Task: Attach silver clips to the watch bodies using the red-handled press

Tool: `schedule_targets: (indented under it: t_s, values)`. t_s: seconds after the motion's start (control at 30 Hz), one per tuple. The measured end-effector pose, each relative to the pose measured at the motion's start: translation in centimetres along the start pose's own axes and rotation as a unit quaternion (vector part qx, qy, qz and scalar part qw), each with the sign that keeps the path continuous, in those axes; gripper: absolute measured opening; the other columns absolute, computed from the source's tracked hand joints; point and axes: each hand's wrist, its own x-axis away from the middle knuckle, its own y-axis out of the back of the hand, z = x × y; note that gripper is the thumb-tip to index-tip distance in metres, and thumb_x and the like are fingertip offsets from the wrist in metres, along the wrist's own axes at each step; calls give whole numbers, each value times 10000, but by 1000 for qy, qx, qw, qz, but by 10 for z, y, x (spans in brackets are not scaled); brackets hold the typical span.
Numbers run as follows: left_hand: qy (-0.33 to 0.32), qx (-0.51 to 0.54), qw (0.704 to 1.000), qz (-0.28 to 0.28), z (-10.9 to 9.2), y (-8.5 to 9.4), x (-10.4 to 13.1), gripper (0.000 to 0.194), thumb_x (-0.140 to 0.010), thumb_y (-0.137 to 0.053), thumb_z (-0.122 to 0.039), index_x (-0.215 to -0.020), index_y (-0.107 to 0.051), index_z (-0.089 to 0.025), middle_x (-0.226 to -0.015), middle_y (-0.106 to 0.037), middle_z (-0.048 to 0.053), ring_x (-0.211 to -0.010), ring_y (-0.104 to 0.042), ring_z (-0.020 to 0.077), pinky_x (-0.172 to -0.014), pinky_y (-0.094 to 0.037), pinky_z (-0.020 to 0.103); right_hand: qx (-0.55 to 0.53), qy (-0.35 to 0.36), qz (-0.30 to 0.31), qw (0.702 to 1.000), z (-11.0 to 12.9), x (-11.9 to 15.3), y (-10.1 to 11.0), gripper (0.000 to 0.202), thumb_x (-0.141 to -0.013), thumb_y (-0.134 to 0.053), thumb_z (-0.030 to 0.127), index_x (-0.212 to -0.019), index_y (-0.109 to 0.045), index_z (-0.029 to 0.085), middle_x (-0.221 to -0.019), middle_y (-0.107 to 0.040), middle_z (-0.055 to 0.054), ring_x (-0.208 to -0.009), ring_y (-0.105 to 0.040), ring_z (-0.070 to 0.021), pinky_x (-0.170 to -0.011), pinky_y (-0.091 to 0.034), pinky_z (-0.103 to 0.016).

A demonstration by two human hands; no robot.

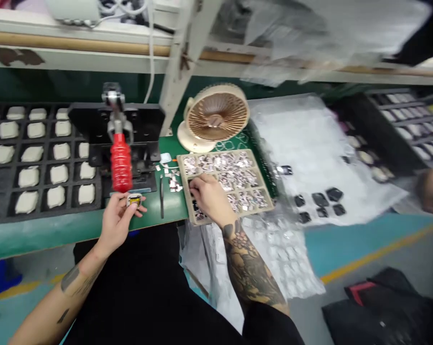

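Observation:
My left hand [118,218] grips a small rounded-square watch case [134,200], pale-rimmed with yellow and black inside, between thumb and fingers. It is just below the red ribbed handle [121,165] of a black toggle press [144,143]. My right hand [211,197] reaches into a left-hand compartment of a beige divided tray [270,207], fingers bent together and pointing down. Whatever its fingertips pinch is hidden. Small shiny pieces [234,179] fill other compartments. Between my hands, dark tweezers [162,196] lie on the green bench, near loose small parts [173,182].
Black foam trays [7,191] with pale squarish cases stand at the left. A beige fan [216,117] is behind the divided tray. White sheets [291,129] with several dark cases [320,199] lie to the right. A shelf [94,52] runs above the bench.

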Motion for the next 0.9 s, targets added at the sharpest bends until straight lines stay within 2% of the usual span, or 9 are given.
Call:
schedule_targets:
  t_s: [0.1,0.2,0.27,0.33,0.43,0.53,0.7,0.8,0.9]
  values:
    - [1,10,1000,3,2,1,0,293,-1079,-686,-407,-1227,-518,-219,-1228,-808,150,-890,-819,224,-748,-646,337,7,3,-37,999,2,3,-7,130,-1012,-596,148,-935,-686,200,-969,-681,-105,-925,-626,-267,-853,-488,-396]
    - [-4,-8,1000,15,1,4,-1,283,-1086,-663,-431,-1231,-573,-205,-1135,-799,126,-801,-763,188,-691,-595,300,-83,-27,-138,987,5,14,-9,114,-1045,-589,208,-1027,-702,209,-952,-723,-74,-859,-653,-236,-818,-512,-382]
    - [-18,-69,997,37,-3,6,-1,271,-1071,-686,-432,-1189,-666,-189,-996,-775,83,-732,-692,163,-661,-540,280,-184,-54,-222,956,17,21,-12,99,-1047,-652,277,-1041,-734,222,-956,-745,-51,-840,-679,-210,-802,-538,-365]
    - [-40,-146,987,59,-8,7,-1,258,-1053,-714,-427,-1102,-756,-178,-879,-730,52,-694,-618,150,-644,-483,275,-302,-67,-266,913,36,27,-21,93,-1013,-739,317,-1025,-772,231,-954,-757,-42,-852,-712,-200,-796,-575,-359]
    - [-65,-201,975,75,-14,7,-1,266,-1058,-708,-430,-1068,-815,-186,-853,-703,42,-682,-554,147,-634,-436,277,-457,-62,-210,862,72,29,-42,140,-971,-811,314,-1088,-810,238,-1010,-783,-58,-890,-756,-206,-787,-627,-363]
    - [-67,-201,974,85,-15,7,-1,273,-1078,-679,-426,-1145,-815,-200,-932,-727,56,-732,-582,163,-678,-464,286,-504,-33,-159,848,101,23,-59,101,-994,-784,297,-1069,-829,246,-967,-782,-52,-828,-738,-187,-751,-624,-355]
    - [-76,-210,971,89,-13,8,-1,263,-1084,-667,-426,-1081,-790,-194,-891,-683,49,-768,-575,181,-716,-464,309,-447,10,-156,881,121,7,-56,99,-1012,-760,293,-1029,-851,258,-936,-724,-43,-850,-684,-176,-744,-599,-339]
    - [-78,-214,970,87,-12,7,0,261,-1080,-670,-433,-1041,-773,-197,-856,-649,36,-756,-552,178,-713,-447,311,-426,32,-125,895,121,1,-48,91,-1008,-764,290,-1016,-850,258,-911,-688,-29,-824,-664,-163,-717,-595,-321]
    - [-75,-213,970,88,-11,6,0,270,-1079,-667,-431,-982,-752,-194,-828,-617,21,-742,-529,167,-708,-422,305,-404,53,-124,905,117,1,-44,104,-1025,-741,278,-1012,-842,259,-906,-686,-26,-838,-680,-167,-743,-612,-329]
